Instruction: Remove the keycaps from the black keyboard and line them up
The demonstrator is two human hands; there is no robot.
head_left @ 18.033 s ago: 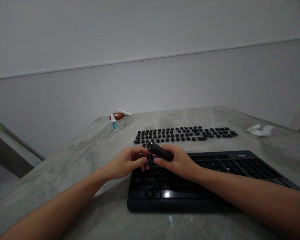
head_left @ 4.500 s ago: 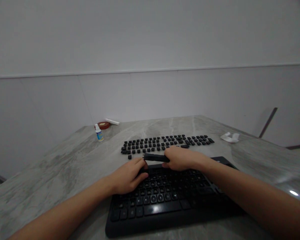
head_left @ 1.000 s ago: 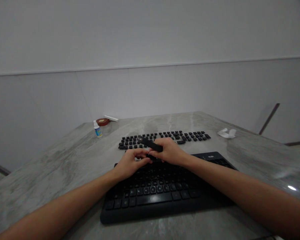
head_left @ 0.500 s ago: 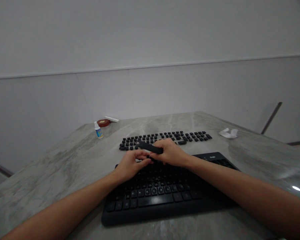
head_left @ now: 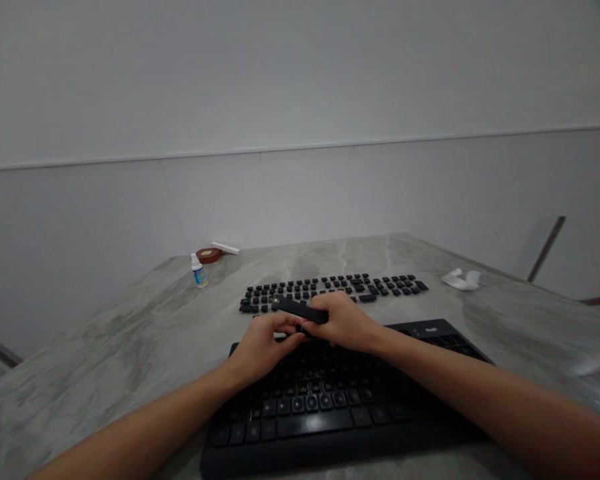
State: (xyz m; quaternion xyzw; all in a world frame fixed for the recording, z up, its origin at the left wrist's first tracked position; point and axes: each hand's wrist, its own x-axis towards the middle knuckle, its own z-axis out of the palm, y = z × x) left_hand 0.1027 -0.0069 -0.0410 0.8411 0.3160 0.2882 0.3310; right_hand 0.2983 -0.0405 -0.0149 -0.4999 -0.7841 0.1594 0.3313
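Observation:
A black keyboard (head_left: pixel 314 423) lies before me, with keys in its lower rows and many spots in the upper rows lacking caps. My left hand (head_left: pixel 266 341) is above its upper edge, thumb and fingers pinched on a small black keycap (head_left: pixel 299 328), mostly hidden by the fingers. Touching it from the other side, my right hand (head_left: pixel 344 321) is closed around a long, flat black tool (head_left: pixel 300 309) that points left; its exact kind does not show. Just behind the hands, loose black keycaps (head_left: pixel 397 287) are laid out in rows on the table.
On the grey marbled table (head_left: pixel 145 347), a small white spray bottle (head_left: pixel 199 272) stands at the back left. Near it are a reddish-brown box (head_left: pixel 209 255) and a white strip (head_left: pixel 226 248). Crumpled white tissue (head_left: pixel 463 279) lies at the right. A pale wall (head_left: pixel 300 193) rises behind.
The whole view has shifted, so everything sits slightly lower in the picture. Both hands keep nearly the same pose and grip over the keyboard.

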